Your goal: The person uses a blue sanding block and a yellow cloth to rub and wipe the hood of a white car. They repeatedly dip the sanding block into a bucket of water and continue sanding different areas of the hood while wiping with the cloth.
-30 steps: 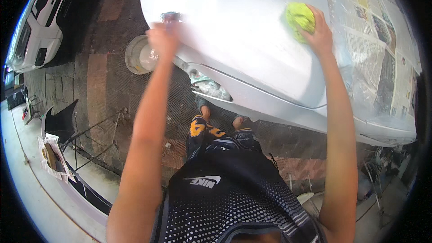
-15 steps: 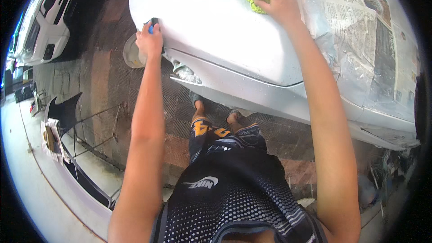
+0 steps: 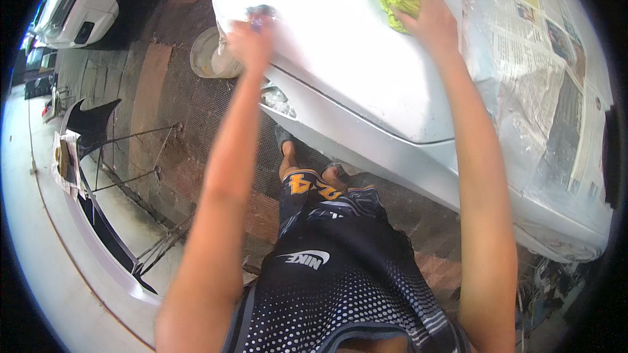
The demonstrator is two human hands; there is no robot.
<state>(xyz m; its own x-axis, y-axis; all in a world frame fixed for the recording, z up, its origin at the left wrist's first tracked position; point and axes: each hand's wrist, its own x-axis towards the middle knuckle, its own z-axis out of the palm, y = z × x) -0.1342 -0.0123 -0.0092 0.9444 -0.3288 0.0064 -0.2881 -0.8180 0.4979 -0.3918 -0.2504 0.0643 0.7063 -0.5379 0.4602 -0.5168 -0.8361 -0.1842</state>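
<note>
Under both my arms lies a pale silver-white car panel (image 3: 340, 59), with a dark seam along its near edge. My right hand (image 3: 432, 19) is closed on a bunched yellow-green cloth (image 3: 398, 0), which rests on the panel. At the panel's left edge, my left hand (image 3: 250, 44) is smeared by motion. Its fingers are closed round a small dark block with blue on it (image 3: 261, 12), pressed to the surface; the block's exact kind does not show.
Newspaper (image 3: 523, 78) and clear film cover the car on the right. Below the panel's left edge a pale round tub (image 3: 204, 59) stands on the dark mat. A wire stand (image 3: 131, 137) with a dark part is at left, and a white vehicle (image 3: 85, 6) at far left.
My left hand has moved with the block from the panel's edge inward onto its surface. The whole view has shifted a little; my right hand still holds the cloth.
</note>
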